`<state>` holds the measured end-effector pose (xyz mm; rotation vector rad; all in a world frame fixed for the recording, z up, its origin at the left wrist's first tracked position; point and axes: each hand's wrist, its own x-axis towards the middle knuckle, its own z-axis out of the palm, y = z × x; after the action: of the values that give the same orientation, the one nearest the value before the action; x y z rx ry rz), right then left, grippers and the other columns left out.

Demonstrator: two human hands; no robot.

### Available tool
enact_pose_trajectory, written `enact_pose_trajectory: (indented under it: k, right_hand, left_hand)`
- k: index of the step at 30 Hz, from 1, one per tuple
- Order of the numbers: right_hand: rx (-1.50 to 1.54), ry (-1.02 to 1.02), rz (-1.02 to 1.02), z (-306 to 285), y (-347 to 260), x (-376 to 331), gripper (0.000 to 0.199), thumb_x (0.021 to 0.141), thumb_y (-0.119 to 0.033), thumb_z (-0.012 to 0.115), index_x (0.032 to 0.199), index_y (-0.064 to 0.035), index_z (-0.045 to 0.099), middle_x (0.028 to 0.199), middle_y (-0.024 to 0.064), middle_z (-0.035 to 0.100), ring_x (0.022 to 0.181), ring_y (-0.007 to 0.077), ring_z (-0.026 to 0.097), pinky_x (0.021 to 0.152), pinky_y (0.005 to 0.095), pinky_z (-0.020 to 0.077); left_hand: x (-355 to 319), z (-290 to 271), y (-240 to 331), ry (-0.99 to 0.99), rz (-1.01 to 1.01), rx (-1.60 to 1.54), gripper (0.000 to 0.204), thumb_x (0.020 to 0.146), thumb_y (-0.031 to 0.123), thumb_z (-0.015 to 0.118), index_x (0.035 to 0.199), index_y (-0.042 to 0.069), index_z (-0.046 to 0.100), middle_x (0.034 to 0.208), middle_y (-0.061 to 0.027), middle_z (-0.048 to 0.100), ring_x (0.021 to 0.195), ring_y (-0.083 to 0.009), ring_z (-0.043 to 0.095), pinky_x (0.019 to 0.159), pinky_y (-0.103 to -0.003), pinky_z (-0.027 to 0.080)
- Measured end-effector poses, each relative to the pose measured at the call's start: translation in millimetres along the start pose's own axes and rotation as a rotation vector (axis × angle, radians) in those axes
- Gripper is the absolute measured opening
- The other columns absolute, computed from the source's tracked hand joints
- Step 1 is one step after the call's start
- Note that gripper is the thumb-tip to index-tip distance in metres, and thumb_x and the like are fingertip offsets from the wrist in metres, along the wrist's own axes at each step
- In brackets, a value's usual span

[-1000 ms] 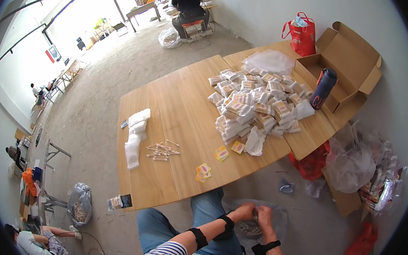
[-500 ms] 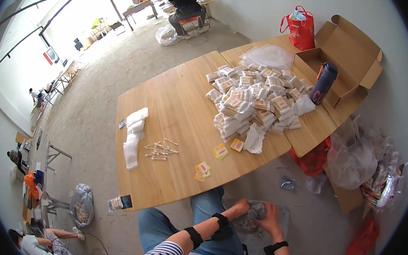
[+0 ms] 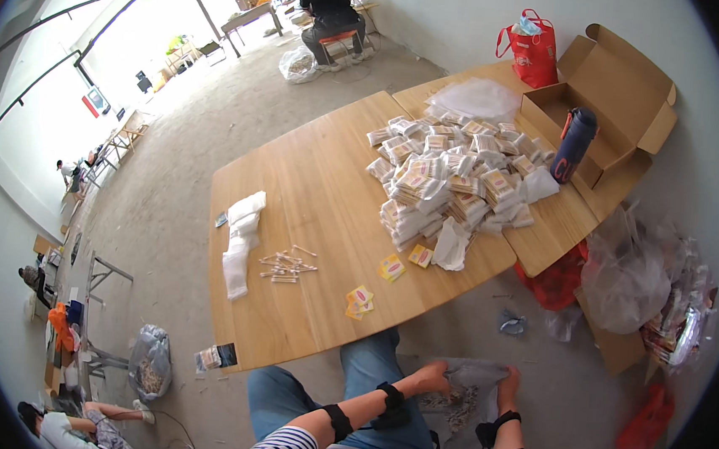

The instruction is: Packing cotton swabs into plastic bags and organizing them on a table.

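Beside my right knee, below the table's front edge, a clear plastic bag [image 3: 474, 374] hangs with its mouth spread, and many loose cotton swabs [image 3: 461, 408] show inside. My left hand [image 3: 432, 379] is closed on the left side of the bag's rim. On the opposite side, my right hand [image 3: 509, 390] pinches the rim, fingers pointing up. Part of the bag below is hidden by my right forearm. On the table nearest my hands lie small yellow cards [image 3: 359, 301] and a small pile of cotton swabs [image 3: 287, 265].
The wooden table [image 3: 311, 195] carries a heap of swab packets [image 3: 456, 177], white wrappers [image 3: 242, 241], a dark bottle [image 3: 574, 146], an open cardboard box [image 3: 615, 93] and a red bag [image 3: 533, 57]. Plastic bags [image 3: 626, 271] crowd the right. Other people sit farther off.
My hands have moved apart, the right one to the right, and the bag's mouth is wider. More of the swabs inside can be seen. The view has shifted slightly.
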<state>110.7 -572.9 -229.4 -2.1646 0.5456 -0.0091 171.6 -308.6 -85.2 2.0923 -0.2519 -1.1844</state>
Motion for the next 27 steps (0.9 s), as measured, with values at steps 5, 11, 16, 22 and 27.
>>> enact_pose_trajectory:
  k: [5,11,16,22,27]
  right_hand:
    - [0.063,0.029,0.036,16.2,27.5,11.3,0.027,0.081,0.000,0.053,0.104,0.0010,0.065,0.105,0.0236,0.065,0.102,0.0403,0.060,0.089,0.0454,0.0455]
    - [-0.016,-0.282,0.012,-7.0,-6.3,-33.1,0.018,0.081,-0.012,0.059,0.094,0.0011,0.058,0.089,0.0216,0.064,0.085,0.0365,0.061,0.076,0.0417,0.0466]
    - [0.134,-0.317,0.111,-22.3,-12.6,-45.1,0.019,0.080,-0.015,0.060,0.088,0.0012,0.055,0.080,0.0186,0.058,0.077,0.0312,0.057,0.071,0.0394,0.0442]
    - [0.383,-0.276,0.183,-27.5,-10.9,-41.7,0.032,0.077,-0.015,0.062,0.107,-0.0039,0.064,0.100,0.0110,0.066,0.099,0.0212,0.060,0.086,0.0344,0.0459]
    - [0.489,-0.505,0.262,-65.4,-43.5,-52.3,0.053,0.070,-0.008,0.073,0.122,-0.0052,0.062,0.122,0.0108,0.060,0.116,0.0249,0.055,0.097,0.0371,0.0438]
  left_hand:
    - [10.2,10.4,-26.0,0.159,0.031,-0.020,0.047,0.075,0.019,0.068,0.117,-0.001,0.064,0.118,-0.0250,0.065,0.112,-0.0399,0.061,0.092,-0.044,0.048]
    - [21.0,9.8,-51.5,0.263,0.001,-0.125,0.045,0.078,0.017,0.067,0.120,0.003,0.063,0.116,-0.0247,0.065,0.110,-0.0405,0.061,0.091,-0.045,0.048]
    - [17.1,8.5,-35.1,0.189,-0.092,-0.161,0.043,0.082,0.019,0.066,0.121,0.001,0.061,0.109,-0.0242,0.066,0.100,-0.0362,0.065,0.083,-0.044,0.050]
    - [15.0,7.4,-41.0,0.173,-0.083,-0.079,0.044,0.085,0.024,0.066,0.119,-0.004,0.060,0.107,-0.0248,0.066,0.094,-0.0352,0.065,0.077,-0.043,0.051]
    - [10.0,8.6,-36.5,0.072,-0.120,-0.162,0.046,0.086,0.027,0.067,0.117,-0.006,0.060,0.112,-0.0246,0.065,0.096,-0.0352,0.065,0.079,-0.044,0.050]
